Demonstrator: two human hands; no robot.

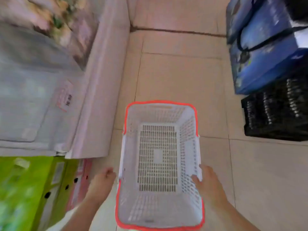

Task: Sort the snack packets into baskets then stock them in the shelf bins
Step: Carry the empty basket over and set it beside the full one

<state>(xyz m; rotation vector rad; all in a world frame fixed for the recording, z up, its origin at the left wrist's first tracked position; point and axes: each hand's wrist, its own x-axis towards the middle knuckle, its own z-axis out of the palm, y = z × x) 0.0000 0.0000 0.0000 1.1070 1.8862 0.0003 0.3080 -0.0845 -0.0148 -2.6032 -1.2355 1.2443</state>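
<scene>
Basket, white w/ red rim, is held over the tiled floor, long axis running away from the person, and it's empty: no snack packets inside, none I can make out anywhere in view. Right hand grips the right wall near the close end, fingers hooked over the rim into the inside, so it's closed on the basket. Left hand is curled into a loose fist just beside the left wall; can't tell if it's touching the rim or holding anything, blur is too strong. Judging by that, the sorting step hasn't really started, or it's a fetch-an-empty-basket moment; next move prob. calls for setting the basket down or steadying it w/ both hands, then finding packets to drop in. Room: narrow aisle, beige floor tiles w/ dark grout lines. On the left, pale pinkish boxes stacked or leaning, w/ a label too smeared to read, and a green carton w/ round holes in its side near the bottom corner. On the right, blue bags w/ black straps sit atop a black crate. Shelf bins aren't clearly visible.
</scene>
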